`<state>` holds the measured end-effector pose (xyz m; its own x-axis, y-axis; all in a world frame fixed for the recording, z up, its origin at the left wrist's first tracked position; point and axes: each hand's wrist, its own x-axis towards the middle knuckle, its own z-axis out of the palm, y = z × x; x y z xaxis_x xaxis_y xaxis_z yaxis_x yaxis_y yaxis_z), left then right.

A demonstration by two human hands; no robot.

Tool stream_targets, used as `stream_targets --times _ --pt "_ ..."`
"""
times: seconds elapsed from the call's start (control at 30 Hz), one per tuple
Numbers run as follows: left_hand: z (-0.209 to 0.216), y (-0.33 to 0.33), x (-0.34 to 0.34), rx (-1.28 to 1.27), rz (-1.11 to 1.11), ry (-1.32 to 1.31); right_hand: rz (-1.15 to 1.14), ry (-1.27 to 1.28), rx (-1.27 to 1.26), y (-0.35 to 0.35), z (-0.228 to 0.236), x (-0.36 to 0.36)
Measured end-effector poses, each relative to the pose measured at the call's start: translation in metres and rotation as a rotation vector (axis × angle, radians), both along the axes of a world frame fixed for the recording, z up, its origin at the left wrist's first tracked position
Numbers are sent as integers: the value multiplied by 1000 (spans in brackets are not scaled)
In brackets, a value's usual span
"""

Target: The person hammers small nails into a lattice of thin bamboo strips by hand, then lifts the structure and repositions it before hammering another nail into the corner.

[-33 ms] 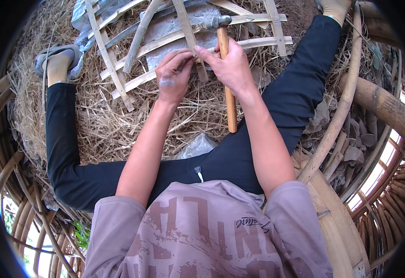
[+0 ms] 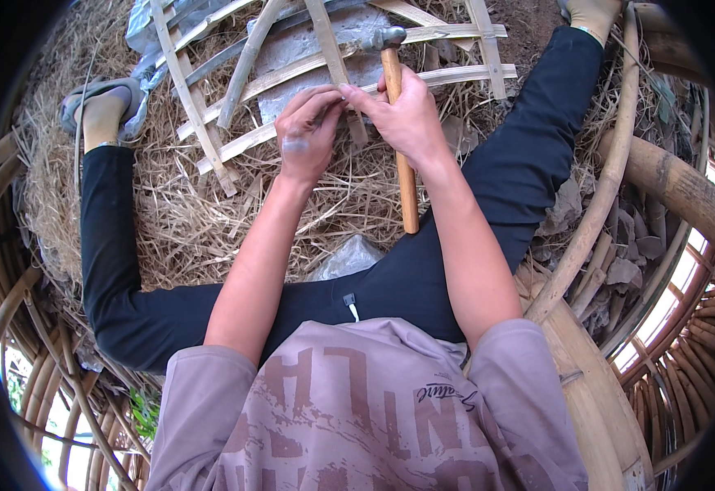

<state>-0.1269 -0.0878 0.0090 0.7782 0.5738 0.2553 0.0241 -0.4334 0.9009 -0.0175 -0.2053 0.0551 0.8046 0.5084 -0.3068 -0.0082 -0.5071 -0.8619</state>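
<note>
Between the spread legs (image 2: 505, 159), the hammer (image 2: 407, 192) sits in the right hand (image 2: 413, 119), fingers curled round its handle, thumb toward the left hand (image 2: 304, 135). The left fingers are bent inward; whether they pinch anything, I cannot tell. Both hands are at the lattice (image 2: 327, 41), above a slab (image 2: 290, 47), with straw (image 2: 177, 225) around.

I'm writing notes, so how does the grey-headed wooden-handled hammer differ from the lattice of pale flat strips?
The grey-headed, brown wooden-handled hammer has one rounded handle, while the lattice of pale flat strips has many crossing pieces. The bare right hand grips the hammer; the lattice spreads over dry straw. The lattice also covers a wider area than the hammer. Both have long, narrow, wood-like parts.
</note>
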Motion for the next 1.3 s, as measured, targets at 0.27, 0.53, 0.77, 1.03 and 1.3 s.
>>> stream_targets --times 0.27,0.53,0.77,1.03,1.3 --pt "-5 -1 0 -7 11 -14 15 -36 -59 3 -3 -1" --pt "-6 -2 -2 19 26 -18 15 -67 -66 3 -6 -2" --pt "-3 -9 -2 -69 76 24 20 -74 -84 3 -8 -4" --pt "-7 -7 -1 -47 75 2 1 -88 -57 2 -10 -5" --pt "-12 -6 -2 -62 60 14 -31 -62 -24 2 -12 -5"
